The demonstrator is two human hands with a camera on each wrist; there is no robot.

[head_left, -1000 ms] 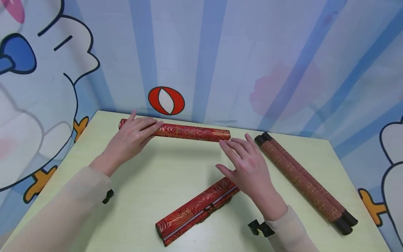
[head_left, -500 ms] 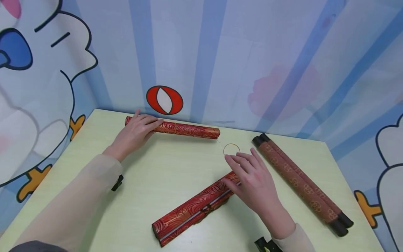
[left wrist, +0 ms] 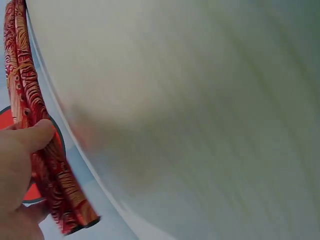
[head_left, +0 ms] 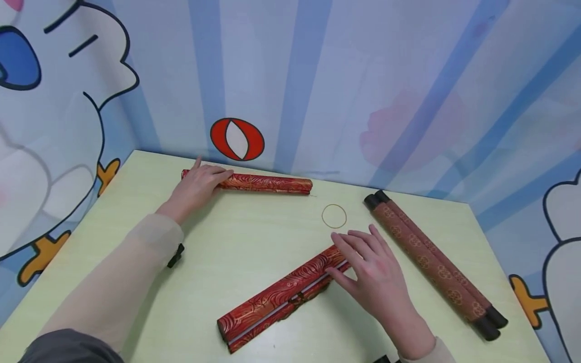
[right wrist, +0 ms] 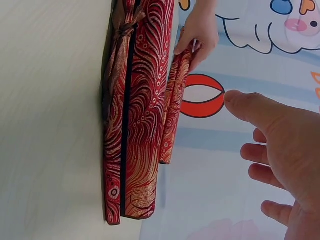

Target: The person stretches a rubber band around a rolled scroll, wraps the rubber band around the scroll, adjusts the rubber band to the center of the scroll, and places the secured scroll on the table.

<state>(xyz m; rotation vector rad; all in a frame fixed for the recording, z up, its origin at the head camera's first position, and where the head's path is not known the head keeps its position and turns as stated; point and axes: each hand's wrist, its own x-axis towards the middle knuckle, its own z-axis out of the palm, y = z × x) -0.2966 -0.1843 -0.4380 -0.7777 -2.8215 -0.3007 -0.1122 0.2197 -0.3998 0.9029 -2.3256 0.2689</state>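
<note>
My left hand (head_left: 197, 186) grips the left end of a rolled red-and-gold brocade scroll (head_left: 272, 184) at the table's back edge. In the left wrist view the thumb (left wrist: 37, 135) lies across that scroll, and a thin band circles it. A second, larger red brocade scroll (head_left: 281, 295), tied with a brown ribbon (right wrist: 122, 32), lies slanted in the middle of the table. Over its far right end hovers my right hand (head_left: 374, 275), fingers spread and holding nothing. Beyond those fingertips a thin elastic band (head_left: 334, 204) lies on the table in a ring.
On the right, a pair of brown flower-patterned rolls (head_left: 428, 259) with black ends lies side by side, slanted. The pale table (head_left: 190, 312) meets a blue striped cartoon backdrop (head_left: 345, 91) along its back edge.
My right hand has drawn back toward me, and the elastic band now lies uncovered on the table. The far scroll's right end has shifted left, with my left hand still on it.
</note>
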